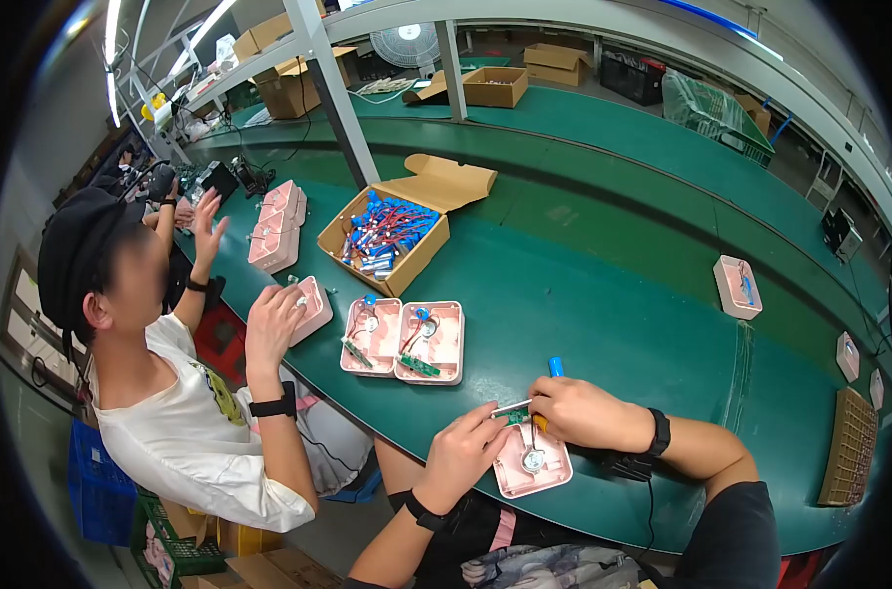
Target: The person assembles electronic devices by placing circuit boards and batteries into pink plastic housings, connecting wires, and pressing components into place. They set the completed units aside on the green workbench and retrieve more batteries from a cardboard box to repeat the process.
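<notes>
A pink plastic housing [547, 480] with a round metal disc inside and thin wires lies at the table's near edge. My left hand [459, 456], fingers closed, pinches a thin pale grey piece [511, 408] above the housing's far edge. The piece reaches across to the closed fingers of my right hand [585, 410]. Below the piece shows part of a green circuit board [515, 418]. Something yellow-orange [540, 423] peeks out under the right fingers; its kind is hidden. A blue cylinder [556, 366] sticks out just beyond the right hand.
Two pink housings [459, 339] with boards stand left of centre, before an open carton [397, 278] of blue wired cells. A co-worker at left has one hand on another housing [313, 312]. More housings [739, 286] lie at right, near a brown slotted tray [848, 447].
</notes>
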`<state>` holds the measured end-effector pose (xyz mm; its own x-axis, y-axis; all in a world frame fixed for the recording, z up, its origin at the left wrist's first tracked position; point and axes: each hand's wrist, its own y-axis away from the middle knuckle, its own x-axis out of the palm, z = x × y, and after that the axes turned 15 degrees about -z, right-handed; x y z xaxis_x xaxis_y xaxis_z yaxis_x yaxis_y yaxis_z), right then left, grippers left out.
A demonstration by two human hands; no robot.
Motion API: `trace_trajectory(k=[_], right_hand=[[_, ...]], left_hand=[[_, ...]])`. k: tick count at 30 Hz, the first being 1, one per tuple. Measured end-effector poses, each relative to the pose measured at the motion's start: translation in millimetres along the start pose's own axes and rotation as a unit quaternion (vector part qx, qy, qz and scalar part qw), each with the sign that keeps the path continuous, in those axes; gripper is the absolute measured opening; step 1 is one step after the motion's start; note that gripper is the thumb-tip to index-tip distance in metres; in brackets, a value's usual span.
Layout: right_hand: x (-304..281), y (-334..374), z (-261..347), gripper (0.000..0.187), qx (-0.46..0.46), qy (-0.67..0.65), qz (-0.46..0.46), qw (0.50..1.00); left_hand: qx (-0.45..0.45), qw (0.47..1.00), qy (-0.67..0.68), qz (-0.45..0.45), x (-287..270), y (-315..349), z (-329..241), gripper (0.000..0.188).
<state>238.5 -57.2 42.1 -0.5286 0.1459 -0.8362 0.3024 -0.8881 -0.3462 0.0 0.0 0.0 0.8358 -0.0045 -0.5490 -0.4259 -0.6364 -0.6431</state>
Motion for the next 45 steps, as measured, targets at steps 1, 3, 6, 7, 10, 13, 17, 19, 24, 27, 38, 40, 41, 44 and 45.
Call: trace_trajectory(k=[1, 3, 6, 7, 10, 13, 17, 19, 24, 27, 38, 40, 41, 44, 45], right_hand=[[-0.6, -1.0, 1.4, 0.02, 0.0, 0.003, -0.005, 1.0], [-0.5, -3.3, 2.3, 0.017, -0.001, 0.008, -0.017, 1.0], [1.0, -5.0, 1.0, 0.017, 0.011, 0.014, -0.007, 1.0], [1.7, -4.8, 0.3, 0.017, 0.017, 0.017, -0.001, 1.0], [6.8, -4.0, -3.9, 0.017, -0.004, 0.014, -0.015, 1.0], [6.7, -5.9, -7.5, 0.016, -0.008, 0.007, -0.02, 1.0], [2.0, -10.2, -9.5, 0.014, 0.023, -0.016, -0.006, 1.0], [0.1, -12.1, -7.7, 0.013, 0.054, -0.039, 0.013, 0.998], [-1.5, -12.9, -13.2, 0.018, 0.077, -0.049, 0.041, 0.995], [-4.8, -13.4, -18.6, 0.027, 0.041, -0.092, 0.018, 0.995], [-25.3, -13.3, -48.4, 0.031, 0.006, 0.021, 0.042, 0.999], [-25.8, -13.0, -46.9, 0.032, -0.006, 0.048, 0.045, 0.998], [-25.4, -12.6, -45.0, 0.033, -0.002, 0.055, 0.071, 0.996], [-22.4, -14.8, -42.6, 0.034, 0.006, 0.069, 0.122, 0.99], [-17.4, -18.0, -42.9, 0.035, 0.004, 0.06, 0.117, 0.991]], left_hand=[[-0.002, 1.0, -0.004, -0.001, -0.9, -2.1, -1.0, 0.018], [-0.006, 1.0, -0.011, -0.002, -1.6, -4.9, -0.4, 0.015], [0.011, 1.0, -0.01, -0.01, -0.3, -3.9, 4.7, 0.015], [0.018, 1.0, -0.009, -0.014, 0.2, -3.6, 5.9, 0.014], [0.018, 1.0, -0.014, -0.003, 1.0, -3.8, 8.3, 0.014], [0.019, 1.0, -0.021, 0.007, 1.0, -6.8, 8.1, 0.013], [0.014, 0.999, -0.026, 0.027, -1.0, -8.9, 6.6, 0.011], [-0.001, 0.999, -0.024, 0.048, -2.7, -9.8, 6.1, 0.011], [0.006, 0.998, -0.004, 0.06, -4.5, -20.9, -2.2, 0.01], [-0.028, 0.995, 0.041, 0.084, -7.7, -17.4, 9.4, 0.013], [-0.108, 0.991, 0.08, -0.007, -2.7, 4.0, 32.0, 0.016], [-0.11, 0.99, 0.083, -0.009, -2.6, 5.1, 31.9, 0.015], [-0.108, 0.991, 0.083, -0.011, -2.4, 6.1, 31.7, 0.015], [-0.104, 0.991, 0.083, -0.013, -1.3, 6.3, 30.4, 0.015], [-0.102, 0.991, 0.082, -0.016, -2.5, 6.6, 30.3, 0.015]])
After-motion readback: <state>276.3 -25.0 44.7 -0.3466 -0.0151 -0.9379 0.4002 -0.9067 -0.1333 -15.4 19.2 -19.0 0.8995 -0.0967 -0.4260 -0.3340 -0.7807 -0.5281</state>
